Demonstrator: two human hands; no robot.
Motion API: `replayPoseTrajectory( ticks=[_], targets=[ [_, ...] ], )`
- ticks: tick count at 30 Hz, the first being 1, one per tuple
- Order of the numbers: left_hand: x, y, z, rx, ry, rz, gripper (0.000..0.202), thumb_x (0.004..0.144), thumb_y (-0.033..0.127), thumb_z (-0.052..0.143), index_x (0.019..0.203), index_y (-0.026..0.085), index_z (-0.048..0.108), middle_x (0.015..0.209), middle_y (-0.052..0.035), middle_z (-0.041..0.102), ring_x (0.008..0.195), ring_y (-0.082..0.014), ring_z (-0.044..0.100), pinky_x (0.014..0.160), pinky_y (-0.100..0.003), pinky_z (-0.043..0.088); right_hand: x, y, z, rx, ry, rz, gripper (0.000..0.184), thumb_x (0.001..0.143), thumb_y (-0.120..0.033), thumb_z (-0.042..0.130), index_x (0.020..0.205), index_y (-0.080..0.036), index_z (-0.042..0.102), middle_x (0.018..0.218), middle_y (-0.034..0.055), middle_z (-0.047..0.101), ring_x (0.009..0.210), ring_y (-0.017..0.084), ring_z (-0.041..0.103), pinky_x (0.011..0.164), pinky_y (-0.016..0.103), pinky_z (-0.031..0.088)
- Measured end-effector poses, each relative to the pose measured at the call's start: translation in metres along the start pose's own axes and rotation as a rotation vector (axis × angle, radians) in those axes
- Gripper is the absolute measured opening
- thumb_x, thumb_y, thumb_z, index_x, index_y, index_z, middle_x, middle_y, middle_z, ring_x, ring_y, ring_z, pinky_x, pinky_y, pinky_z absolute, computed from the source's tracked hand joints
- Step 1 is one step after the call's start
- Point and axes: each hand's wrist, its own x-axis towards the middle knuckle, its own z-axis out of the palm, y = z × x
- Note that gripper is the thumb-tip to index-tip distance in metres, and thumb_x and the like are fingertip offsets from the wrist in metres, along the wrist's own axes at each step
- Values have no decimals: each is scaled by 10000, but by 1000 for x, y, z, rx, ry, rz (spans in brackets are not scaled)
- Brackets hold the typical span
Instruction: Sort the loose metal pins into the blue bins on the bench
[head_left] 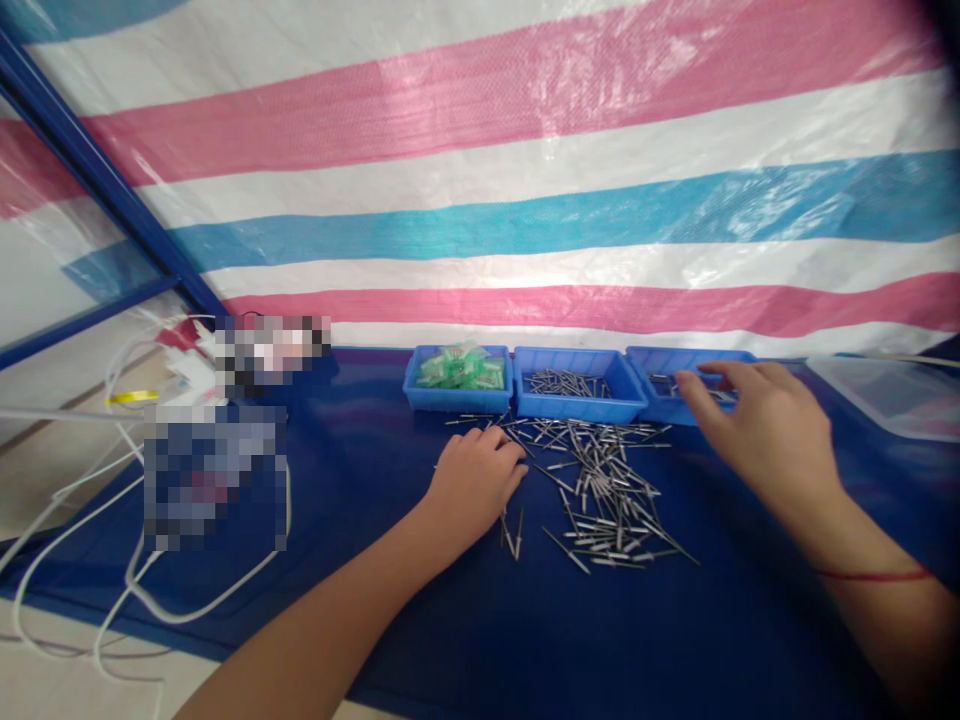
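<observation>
Many silvery blind rivets lie loose in a heap on the dark blue table. My left hand rests at the heap's left edge, fingers curled together and pointing right; what is under them is hidden. A few rivets show just below it. My right hand is over the right blue bin, thumb and forefinger apart, with nothing seen between them. Rivets lie inside that bin, partly covered by the hand. The middle blue bin also holds rivets.
A left blue bin holds small green-and-clear packets. At the far right is a clear plastic container. White cables and plugs crowd the left side, beside blurred-out items. A striped plastic sheet hangs behind the table.
</observation>
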Motion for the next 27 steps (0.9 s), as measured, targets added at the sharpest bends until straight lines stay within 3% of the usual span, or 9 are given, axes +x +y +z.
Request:
replayPoseTrajectory(
  ticks=[6,11,16,20,23,27],
  targets=[
    [1,-1,-1,25,-29,68,204,940,281,461,974,208,649,975,-38,640,870,-200,582,733,-312,449,-8,-26,0,50,-51,-83,283,888,-407,501,1025,-197,634,894,116,619,876,287,582,795,404,436],
    [-1,-5,-14,51,-13,49,258,896,387,533,1017,189,646,1018,-64,631,906,-222,584,768,-327,455,-15,-46,0,157,-117,-150,254,873,-364,519,1005,-190,647,885,92,640,830,253,597,786,386,450],
    [-1,-8,-15,85,-95,36,155,896,293,534,924,196,651,963,-46,641,853,-215,599,690,-313,449,-22,-56,1,234,-184,-201,227,882,-338,512,988,-185,642,902,79,647,881,247,606,823,382,453],
    [0,-5,-10,81,-14,60,159,921,275,487,915,188,621,974,-54,637,894,-232,583,719,-337,441,-30,-67,3,323,-275,-214,176,880,-307,527,928,-193,652,901,70,660,886,237,606,829,375,453],
    [1,1,-9,-82,64,58,203,956,296,419,932,193,592,945,-36,647,887,-211,587,768,-332,436,-38,-80,5,455,-366,-196,162,879,-312,544,926,-207,658,899,56,670,865,215,609,788,345,462],
    [1,10,-9,-479,90,65,200,963,291,409,940,184,577,941,-21,663,875,-153,608,776,-249,438,-47,-93,4,643,-504,-89,171,887,-348,544,929,-231,661,867,25,673,749,174,603,668,305,462]
  ],
)
